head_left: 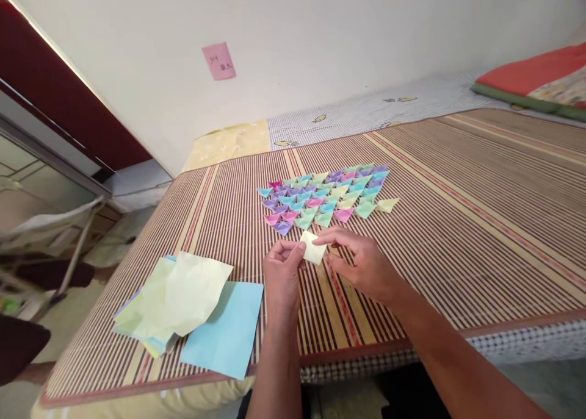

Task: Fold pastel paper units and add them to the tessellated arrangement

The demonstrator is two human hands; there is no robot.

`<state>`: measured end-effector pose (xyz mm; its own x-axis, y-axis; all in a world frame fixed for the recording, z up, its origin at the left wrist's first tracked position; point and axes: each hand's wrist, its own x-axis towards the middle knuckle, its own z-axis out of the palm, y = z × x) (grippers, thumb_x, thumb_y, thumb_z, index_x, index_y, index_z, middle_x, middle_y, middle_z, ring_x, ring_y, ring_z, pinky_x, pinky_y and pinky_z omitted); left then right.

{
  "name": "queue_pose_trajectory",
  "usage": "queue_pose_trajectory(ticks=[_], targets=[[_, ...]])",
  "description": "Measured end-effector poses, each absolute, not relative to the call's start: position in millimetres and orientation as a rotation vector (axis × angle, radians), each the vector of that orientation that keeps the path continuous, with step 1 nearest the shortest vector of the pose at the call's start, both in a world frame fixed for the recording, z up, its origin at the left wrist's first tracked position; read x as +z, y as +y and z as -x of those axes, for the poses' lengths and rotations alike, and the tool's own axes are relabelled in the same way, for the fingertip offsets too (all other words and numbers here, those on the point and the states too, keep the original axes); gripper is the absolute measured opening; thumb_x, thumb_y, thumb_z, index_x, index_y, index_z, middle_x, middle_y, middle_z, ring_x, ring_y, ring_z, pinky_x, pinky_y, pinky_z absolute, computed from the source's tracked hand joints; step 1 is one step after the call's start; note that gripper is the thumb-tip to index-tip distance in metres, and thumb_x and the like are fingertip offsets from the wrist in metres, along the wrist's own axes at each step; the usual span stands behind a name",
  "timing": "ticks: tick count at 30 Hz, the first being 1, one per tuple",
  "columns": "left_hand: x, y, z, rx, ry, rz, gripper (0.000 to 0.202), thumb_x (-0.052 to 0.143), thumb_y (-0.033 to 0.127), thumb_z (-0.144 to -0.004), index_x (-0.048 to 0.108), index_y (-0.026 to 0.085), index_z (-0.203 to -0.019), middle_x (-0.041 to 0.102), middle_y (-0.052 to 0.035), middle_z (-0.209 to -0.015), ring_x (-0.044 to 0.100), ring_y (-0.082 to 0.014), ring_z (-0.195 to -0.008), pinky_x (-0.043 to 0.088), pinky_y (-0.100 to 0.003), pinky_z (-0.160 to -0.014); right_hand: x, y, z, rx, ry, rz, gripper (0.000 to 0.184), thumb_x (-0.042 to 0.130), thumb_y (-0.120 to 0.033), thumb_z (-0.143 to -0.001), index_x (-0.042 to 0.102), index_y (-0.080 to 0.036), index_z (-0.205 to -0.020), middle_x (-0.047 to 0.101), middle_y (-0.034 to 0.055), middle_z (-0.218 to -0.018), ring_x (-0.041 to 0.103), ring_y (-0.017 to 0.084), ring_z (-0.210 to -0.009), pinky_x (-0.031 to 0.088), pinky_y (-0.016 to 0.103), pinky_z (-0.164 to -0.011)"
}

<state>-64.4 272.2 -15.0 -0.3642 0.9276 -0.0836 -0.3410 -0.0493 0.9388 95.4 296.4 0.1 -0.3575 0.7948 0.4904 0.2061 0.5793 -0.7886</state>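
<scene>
A small pale yellow folded paper square [313, 248] is held up just above the striped mat. My left hand [284, 266] pinches its left side, the thumb lying on the face of the paper. On its right side, my right hand [361, 260] has the fingers laid along the upper edge and the thumb near the right corner; both hands are closed on it. Just beyond my hands, several small folded paper boats [315, 203] in purple, pink, green, blue and yellow stand packed in rows. The undersides of my fingers are hidden.
Loose sheets lie to the left: a cream sheet [195, 291] over green ones, beside a blue sheet [229, 330]. The striped mat [458, 224] covers the bed up to its front edge. A folded red quilt [531, 74] lies far right; a pink note [218, 61] hangs on the wall.
</scene>
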Motion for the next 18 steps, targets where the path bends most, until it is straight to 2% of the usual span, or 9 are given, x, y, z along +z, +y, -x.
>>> queue_pose_trajectory(ticks=[4, 7, 10, 13, 18], targets=[[-16, 271, 65, 1.660, 1.202, -0.776, 0.030, 0.085, 0.034, -0.073, 0.060, 0.021, -0.083, 0.059, 0.0068, -0.054, 0.048, -0.0085, -0.048, 0.034, -0.020, -0.052, -3, 296, -90, 0.704, -1.896, 0.809, 0.024, 0.065, -0.011, -0.086, 0.075, -0.024, -0.104, 0.076, 0.0060, -0.110, 0.072, 0.023, -0.109, 0.056, 0.038, -0.097], [-13, 269, 65, 1.659, 1.207, -0.881, 0.021, 0.079, 0.032, -0.080, 0.062, 0.022, -0.086, 0.056, 0.0075, -0.053, 0.047, -0.0093, -0.048, 0.034, -0.020, -0.051, -4, 295, -88, 0.663, -1.903, 0.810, 0.026, 0.062, -0.009, -0.088, 0.075, -0.024, -0.105, 0.075, 0.0065, -0.110, 0.072, 0.022, -0.108, 0.056, 0.038, -0.096], [-9, 268, 67, 1.632, 1.249, -0.972, 0.012, 0.071, 0.031, -0.084, 0.069, 0.020, -0.082, 0.060, 0.0039, -0.059, 0.050, -0.0098, -0.053, 0.039, -0.021, -0.054, -3, 295, -89, 0.649, -1.922, 0.798, 0.029, 0.060, -0.007, -0.088, 0.074, -0.023, -0.108, 0.075, 0.0071, -0.112, 0.071, 0.023, -0.109, 0.056, 0.037, -0.095], [-8, 268, 71, 1.576, 1.242, -1.000, 0.015, 0.066, 0.028, -0.086, 0.075, 0.018, -0.079, 0.067, -0.0004, -0.068, 0.054, -0.0107, -0.058, 0.043, -0.022, -0.058, -2, 295, -90, 0.671, -1.922, 0.808, 0.027, 0.063, -0.009, -0.087, 0.075, -0.022, -0.107, 0.076, 0.0074, -0.111, 0.072, 0.023, -0.109, 0.057, 0.037, -0.095], [-11, 268, 81, 1.465, 1.056, -0.978, 0.018, 0.069, 0.020, -0.081, 0.080, 0.016, -0.094, 0.077, -0.0046, -0.081, 0.064, -0.0128, -0.069, 0.049, -0.024, -0.070, 2, 295, -96, 0.740, -1.860, 0.823, 0.026, 0.060, -0.012, -0.090, 0.076, -0.022, -0.107, 0.077, 0.0066, -0.109, 0.072, 0.022, -0.107, 0.056, 0.037, -0.096]])
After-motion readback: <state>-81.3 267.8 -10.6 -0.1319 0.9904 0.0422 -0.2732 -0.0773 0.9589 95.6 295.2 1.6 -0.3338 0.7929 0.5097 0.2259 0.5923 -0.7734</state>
